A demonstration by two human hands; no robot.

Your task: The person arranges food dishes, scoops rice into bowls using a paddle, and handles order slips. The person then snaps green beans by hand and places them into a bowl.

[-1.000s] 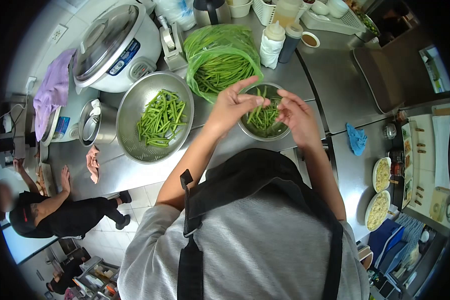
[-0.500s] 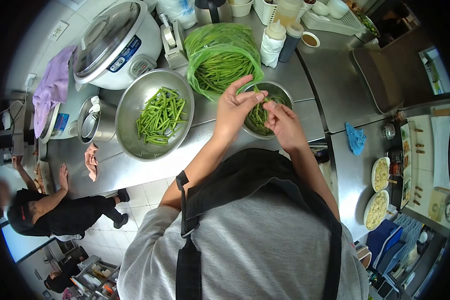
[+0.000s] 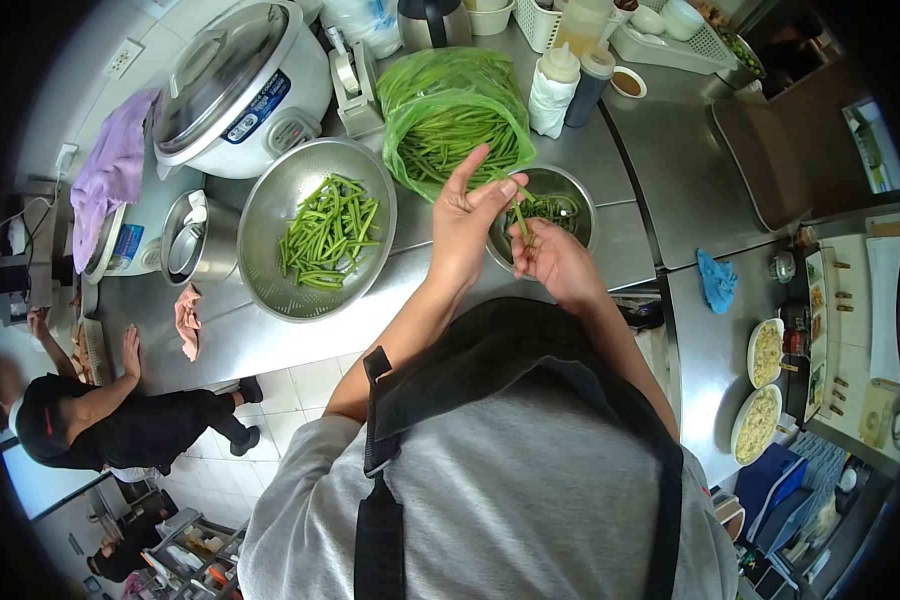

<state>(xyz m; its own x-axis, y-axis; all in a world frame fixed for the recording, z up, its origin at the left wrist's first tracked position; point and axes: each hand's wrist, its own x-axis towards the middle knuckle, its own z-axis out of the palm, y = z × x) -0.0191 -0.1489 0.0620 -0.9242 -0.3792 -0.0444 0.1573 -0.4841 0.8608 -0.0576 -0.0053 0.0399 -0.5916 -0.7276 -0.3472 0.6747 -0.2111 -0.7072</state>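
Observation:
My left hand (image 3: 465, 218) is closed, pinching a green bean (image 3: 519, 217) between thumb and fingers, with the index finger raised. Just below, the fingers of my right hand (image 3: 562, 262) are closed on the lower part of the same bean. Both hands hover over a small steel bowl (image 3: 591, 215) with green bean pieces inside, partly hidden by my hands. Behind them a green plastic bag (image 3: 445, 72) lies open, full of long green beans (image 3: 455, 140). On the left, a perforated steel colander (image 3: 260, 265) holds cut green beans (image 3: 328, 232).
A large rice cooker (image 3: 245, 90), a tape dispenser (image 3: 353, 95) and a steel pot (image 3: 215, 245) stand at the left. Squeeze bottles (image 3: 553, 95) are behind the bowl. A pink cloth (image 3: 187, 322) lies near the counter edge. Another person (image 3: 100, 420) stands at the far left.
My right hand has moved down and slightly left, away from my left fingertips, so the bean shows between both hands. The view has shifted slightly.

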